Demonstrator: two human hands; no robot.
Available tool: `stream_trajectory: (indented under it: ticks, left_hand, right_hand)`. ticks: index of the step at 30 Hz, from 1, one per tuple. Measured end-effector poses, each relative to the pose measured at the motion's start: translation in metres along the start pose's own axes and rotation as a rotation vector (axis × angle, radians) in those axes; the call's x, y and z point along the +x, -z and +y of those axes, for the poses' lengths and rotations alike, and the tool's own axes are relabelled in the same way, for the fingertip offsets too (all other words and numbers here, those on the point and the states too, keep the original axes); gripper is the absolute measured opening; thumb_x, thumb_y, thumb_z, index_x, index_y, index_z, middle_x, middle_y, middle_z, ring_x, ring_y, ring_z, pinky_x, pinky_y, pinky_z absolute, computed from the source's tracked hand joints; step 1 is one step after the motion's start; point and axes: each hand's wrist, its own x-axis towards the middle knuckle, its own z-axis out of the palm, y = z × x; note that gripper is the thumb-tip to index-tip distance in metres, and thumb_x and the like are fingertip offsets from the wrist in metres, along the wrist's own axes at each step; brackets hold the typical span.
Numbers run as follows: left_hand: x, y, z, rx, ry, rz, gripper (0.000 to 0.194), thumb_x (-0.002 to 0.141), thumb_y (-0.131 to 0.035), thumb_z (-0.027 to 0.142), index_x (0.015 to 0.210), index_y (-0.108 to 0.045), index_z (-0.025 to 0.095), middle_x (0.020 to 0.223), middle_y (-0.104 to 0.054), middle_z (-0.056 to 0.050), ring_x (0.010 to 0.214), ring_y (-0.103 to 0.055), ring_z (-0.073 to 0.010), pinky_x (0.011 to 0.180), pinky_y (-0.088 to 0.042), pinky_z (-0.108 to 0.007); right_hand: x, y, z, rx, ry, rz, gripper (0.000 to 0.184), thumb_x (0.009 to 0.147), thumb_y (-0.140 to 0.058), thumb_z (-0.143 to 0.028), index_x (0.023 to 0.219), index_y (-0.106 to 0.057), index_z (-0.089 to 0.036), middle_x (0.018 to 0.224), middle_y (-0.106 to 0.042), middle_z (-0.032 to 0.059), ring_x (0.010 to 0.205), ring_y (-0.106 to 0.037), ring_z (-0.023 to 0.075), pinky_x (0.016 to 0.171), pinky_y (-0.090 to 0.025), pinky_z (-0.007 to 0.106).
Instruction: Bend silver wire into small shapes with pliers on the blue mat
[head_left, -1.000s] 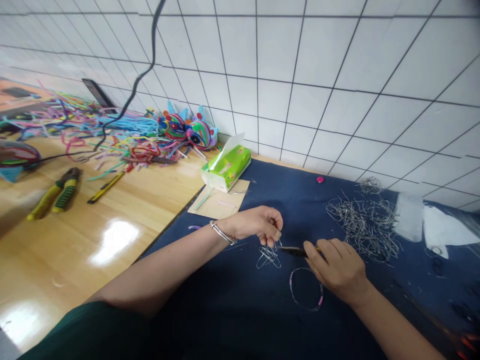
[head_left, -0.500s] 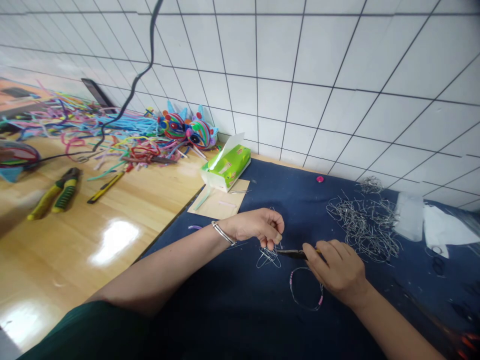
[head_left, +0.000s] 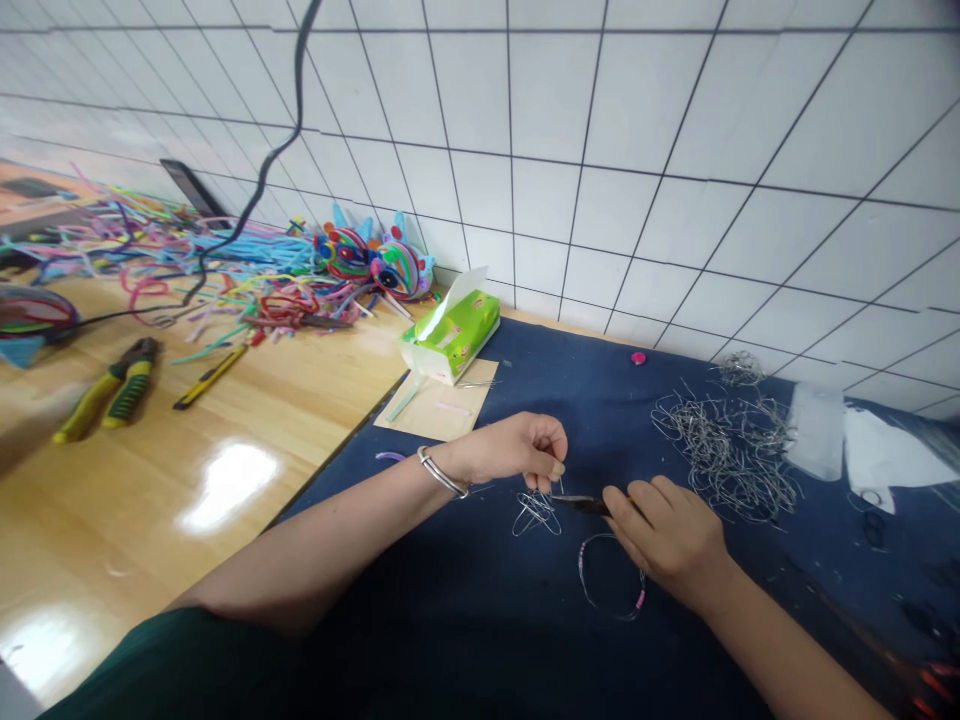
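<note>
My left hand (head_left: 529,450) is closed in a pinch on a thin silvery wire (head_left: 561,484), above the dark blue cloth. From the right, my right hand (head_left: 667,535) grips pliers (head_left: 581,504), whose narrow dark jaws reach to the wire just below my left fingertips. Their handles are mostly hidden in the palm. A small cluster of bent wire pieces (head_left: 536,515) lies under the left fingers. Nearer to me, below the pliers, rests a wire ring with pink beads (head_left: 641,598), partly covered by my right hand.
A tangled wire heap (head_left: 727,455) and a clear plastic bag (head_left: 816,432) lie to the right. Behind my left hand are a green tissue pack (head_left: 457,335) and a beige card (head_left: 442,420). Yellow-green pliers (head_left: 112,385), a yellow cutter (head_left: 210,378) and colourful strips (head_left: 247,250) occupy the left.
The plier jaws have shifted slightly left and up, closer beneath my left fingertips. My left fingers have curled in a little, and the wire between them shows more plainly.
</note>
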Motion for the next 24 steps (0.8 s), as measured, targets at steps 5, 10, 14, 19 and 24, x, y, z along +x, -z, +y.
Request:
stream_trajectory:
  ticks: [5,10,14,19,24]
  left_hand:
    - [-0.007,-0.008,0.008,0.231,-0.124,0.13,0.006,0.074,-0.054,0.015,0.076,-0.048,0.015,0.061,-0.053,0.003,0.056,-0.055,-0.0079,0.052,-0.041,-0.019]
    - [-0.01,-0.014,0.015,0.492,-0.222,0.241,0.004,0.075,-0.049,0.012,0.075,-0.048,0.016,0.065,-0.054,0.003,0.058,-0.049,-0.0074,0.052,-0.036,-0.019]
    - [-0.011,-0.016,0.017,0.591,-0.266,0.253,0.006,0.075,-0.048,0.011,0.076,-0.048,0.017,0.066,-0.053,0.003,0.057,-0.047,-0.0074,0.052,-0.035,-0.02]
    - [-0.012,-0.017,0.02,0.657,-0.329,0.23,0.006,0.076,-0.049,0.01,0.077,-0.049,0.016,0.069,-0.053,0.003,0.061,-0.048,-0.0075,0.056,-0.036,-0.02]
    - [-0.012,-0.016,0.021,0.71,-0.379,0.203,0.007,0.076,-0.048,0.009,0.077,-0.05,0.016,0.073,-0.055,0.002,0.065,-0.049,-0.008,0.058,-0.036,-0.02]
  right_hand:
    - [0.001,-0.001,-0.001,0.047,-0.047,-0.061,0.018,0.08,-0.055,-0.027,0.095,-0.06,-0.019,0.067,-0.051,0.0011,0.064,-0.043,0.0123,0.059,-0.031,0.027]
    - [0.002,-0.002,-0.003,0.128,-0.125,-0.137,0.019,0.082,-0.051,-0.029,0.095,-0.059,-0.018,0.071,-0.051,0.0031,0.067,-0.046,0.013,0.059,-0.033,0.026]
    - [0.002,-0.002,-0.005,0.212,-0.184,-0.175,0.017,0.082,-0.05,-0.029,0.091,-0.06,-0.018,0.072,-0.052,0.003,0.066,-0.048,0.0125,0.058,-0.034,0.025]
    - [0.002,-0.001,-0.007,0.307,-0.255,-0.195,0.016,0.083,-0.05,-0.029,0.088,-0.06,-0.019,0.072,-0.053,0.0028,0.064,-0.05,0.0116,0.057,-0.036,0.023]
    - [0.003,0.002,-0.009,0.382,-0.297,-0.232,0.016,0.082,-0.05,-0.03,0.089,-0.061,-0.019,0.072,-0.054,0.0029,0.064,-0.051,0.0117,0.059,-0.038,0.023]
